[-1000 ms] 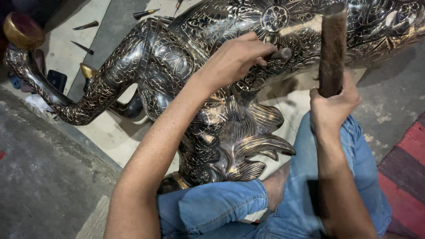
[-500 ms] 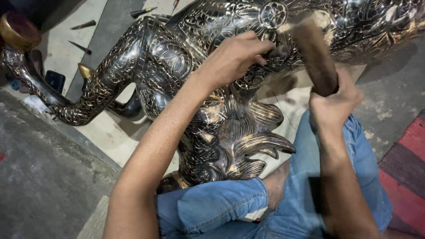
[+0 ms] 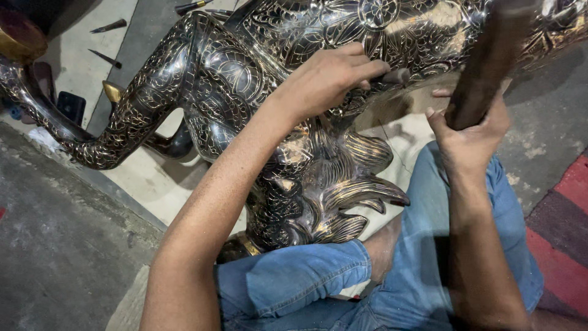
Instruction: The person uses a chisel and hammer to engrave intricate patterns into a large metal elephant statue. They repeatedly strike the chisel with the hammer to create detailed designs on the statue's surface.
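A large dark metal animal statue (image 3: pixel 245 86) with fine engraved patterns lies on its side across the floor. My left hand (image 3: pixel 324 79) rests on its body, fingers closed on a small metal chisel (image 3: pixel 395 76) whose tip meets the surface. My right hand (image 3: pixel 468 132) grips a brown wooden mallet (image 3: pixel 490 61) by its lower end, raised to the right of the chisel and blurred. The statue's tufted tail (image 3: pixel 343 190) curls just above my knee in blue jeans (image 3: pixel 294 276).
Spare chisels (image 3: pixel 110 26) lie on the pale sheet (image 3: pixel 73 67) at the upper left. A small dark block (image 3: pixel 71 105) sits near the statue's leg. Grey concrete floor (image 3: pixel 55 245) is on the left, a red mat (image 3: pixel 563 239) on the right.
The mallet swung down toward the chisel half a second ago and is now lifted back up and to the right. My left hand has held the chisel in place.
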`<state>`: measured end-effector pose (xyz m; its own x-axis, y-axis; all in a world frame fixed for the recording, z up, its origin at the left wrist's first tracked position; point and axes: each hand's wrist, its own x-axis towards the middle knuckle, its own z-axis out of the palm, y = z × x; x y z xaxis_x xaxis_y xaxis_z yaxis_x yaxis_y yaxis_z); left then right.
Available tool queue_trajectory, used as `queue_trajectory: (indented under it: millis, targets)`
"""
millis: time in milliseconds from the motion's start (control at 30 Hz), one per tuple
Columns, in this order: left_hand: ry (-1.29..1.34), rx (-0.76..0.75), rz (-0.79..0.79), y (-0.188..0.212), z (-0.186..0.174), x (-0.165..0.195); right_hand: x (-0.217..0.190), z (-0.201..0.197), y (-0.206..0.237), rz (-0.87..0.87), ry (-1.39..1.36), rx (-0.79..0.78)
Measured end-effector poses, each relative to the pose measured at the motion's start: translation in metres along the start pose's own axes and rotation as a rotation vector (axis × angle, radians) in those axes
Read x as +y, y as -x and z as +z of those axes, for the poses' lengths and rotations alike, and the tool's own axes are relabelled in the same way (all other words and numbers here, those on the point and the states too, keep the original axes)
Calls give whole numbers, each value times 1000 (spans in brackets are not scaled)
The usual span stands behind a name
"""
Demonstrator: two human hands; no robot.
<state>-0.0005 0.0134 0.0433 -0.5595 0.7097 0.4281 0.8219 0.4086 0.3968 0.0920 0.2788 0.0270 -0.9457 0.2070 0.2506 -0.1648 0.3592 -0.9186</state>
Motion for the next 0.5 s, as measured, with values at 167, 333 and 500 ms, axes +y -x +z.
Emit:
queue_trajectory:
  millis: [167, 333, 500]
  targets:
    - [0, -5, -20, -1, 2, -1, -2, -6, 3, -378, 288, -32]
    - [-28, -12, 11, 0, 1, -2, -4, 2, 7, -426, 425, 166]
    - [4, -6, 29, -1, -1, -4, -7, 6, 9, -304, 529, 83]
